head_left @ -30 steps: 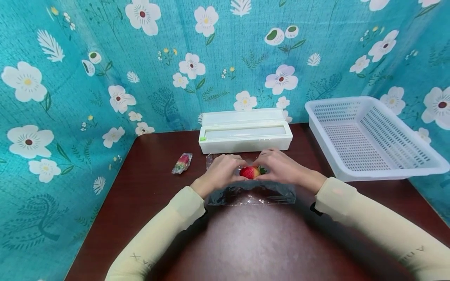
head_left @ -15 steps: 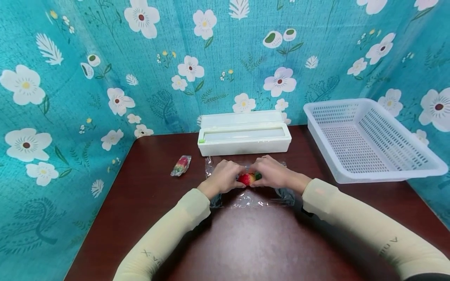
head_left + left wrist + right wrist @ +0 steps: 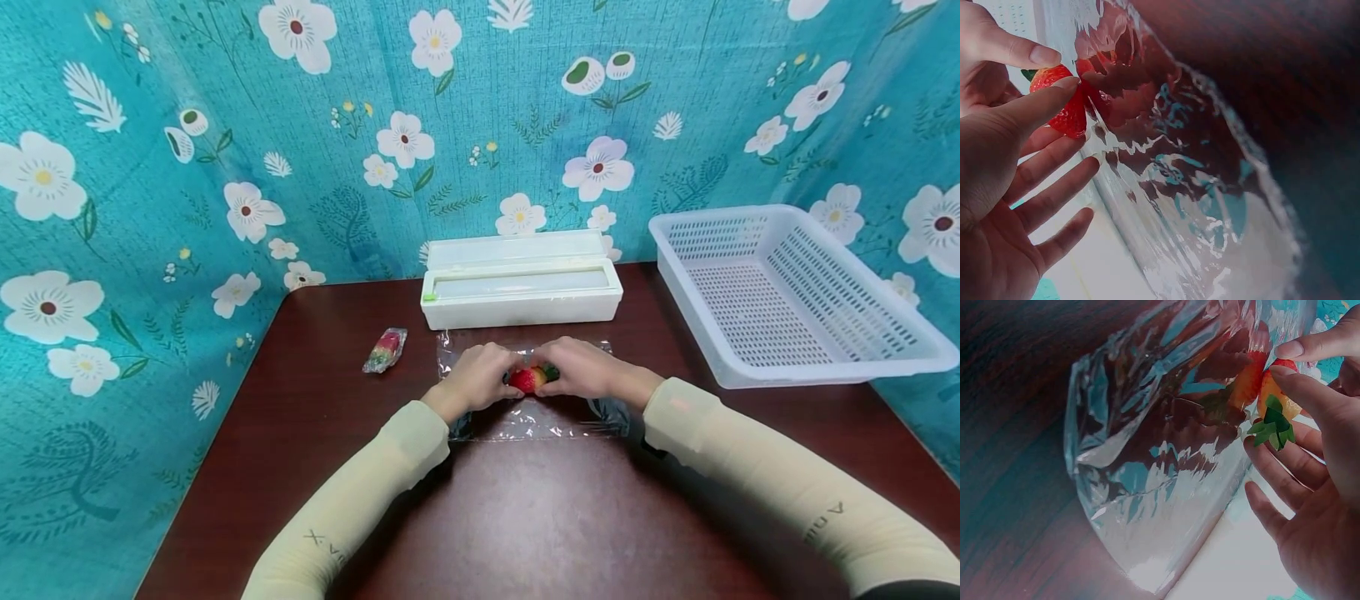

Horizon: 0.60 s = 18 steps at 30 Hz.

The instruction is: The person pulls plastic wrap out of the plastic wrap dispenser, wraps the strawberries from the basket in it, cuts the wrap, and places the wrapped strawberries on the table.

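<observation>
A red strawberry (image 3: 527,381), yellowish near its green leaves, lies low over a sheet of clear plastic wrap (image 3: 528,425) in the head view. My left hand (image 3: 480,377) pinches its red tip end from the left. From the right, my right hand (image 3: 581,367) grips the leafy end between thumb and fingers. The left wrist view shows the thumb on the strawberry (image 3: 1071,120), with the other fingers spread beneath. Green leaves (image 3: 1274,428) stick out below the right thumb in the right wrist view. The crinkled wrap (image 3: 1147,469) mirrors the fruit.
Behind the hands stands a long white wrap dispenser box (image 3: 521,312), its lid raised. A wrapped strawberry (image 3: 386,350) lies to the left on the dark table (image 3: 315,467). The white perforated basket (image 3: 832,377) sits at the right, and a floral curtain (image 3: 480,117) hangs behind.
Both hands have lowered the strawberry toward the wrap since a second ago, drawing slightly closer to me. Over the last half second they hold nearly still.
</observation>
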### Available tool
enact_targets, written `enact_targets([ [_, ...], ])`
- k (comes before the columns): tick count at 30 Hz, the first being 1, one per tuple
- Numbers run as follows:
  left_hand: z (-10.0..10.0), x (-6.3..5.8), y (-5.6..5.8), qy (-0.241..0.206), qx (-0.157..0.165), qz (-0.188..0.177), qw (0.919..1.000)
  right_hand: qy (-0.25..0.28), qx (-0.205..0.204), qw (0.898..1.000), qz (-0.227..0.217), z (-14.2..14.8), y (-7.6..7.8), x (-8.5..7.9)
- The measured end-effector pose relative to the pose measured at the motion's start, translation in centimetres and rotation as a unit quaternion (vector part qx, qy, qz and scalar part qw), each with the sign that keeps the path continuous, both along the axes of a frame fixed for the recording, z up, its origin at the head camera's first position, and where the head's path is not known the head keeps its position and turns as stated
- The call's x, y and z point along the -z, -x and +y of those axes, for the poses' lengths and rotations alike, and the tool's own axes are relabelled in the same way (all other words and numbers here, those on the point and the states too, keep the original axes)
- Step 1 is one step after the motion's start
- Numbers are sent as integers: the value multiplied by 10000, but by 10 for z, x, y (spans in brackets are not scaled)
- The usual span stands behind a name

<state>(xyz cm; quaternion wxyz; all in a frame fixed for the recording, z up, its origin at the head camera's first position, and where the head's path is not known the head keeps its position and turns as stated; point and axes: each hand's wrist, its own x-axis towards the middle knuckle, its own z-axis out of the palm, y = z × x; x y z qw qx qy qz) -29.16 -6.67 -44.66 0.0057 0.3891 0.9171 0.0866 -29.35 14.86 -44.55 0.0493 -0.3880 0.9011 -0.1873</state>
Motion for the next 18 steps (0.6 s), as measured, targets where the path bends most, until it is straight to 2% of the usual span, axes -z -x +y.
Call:
enact_targets([
  [7, 0, 0, -1, -231, 27, -389, 9990, 49, 87, 9998, -147, 1, -1, 2],
  [14, -1, 0, 0, -301, 59, -509, 9982, 77, -57, 9998, -160, 1, 0, 2],
  [18, -1, 1, 2, -297, 47, -533, 9981, 10, 7, 9997, -243, 2, 0, 0],
])
